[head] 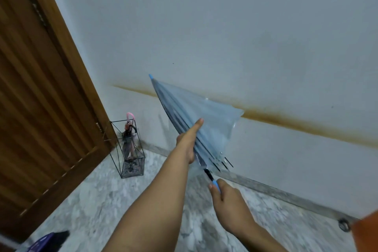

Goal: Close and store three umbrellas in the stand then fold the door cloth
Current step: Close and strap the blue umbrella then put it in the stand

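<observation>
I hold a clear blue umbrella [206,120] out in front of me, its canopy collapsed and its blue tip pointing up and to the left. My left hand [189,141] is wrapped around the gathered canopy and ribs. My right hand [224,194] grips the blue handle below. A black wire umbrella stand [141,157] sits on the floor in the corner by the door. A closed umbrella with a pink handle [129,139] stands inside it.
A brown wooden door [41,108] fills the left side. A white wall with a rusty stain line runs behind. The floor is grey marble tile [98,200]. A purple and black object [48,240] lies at bottom left; something orange [366,231] at bottom right.
</observation>
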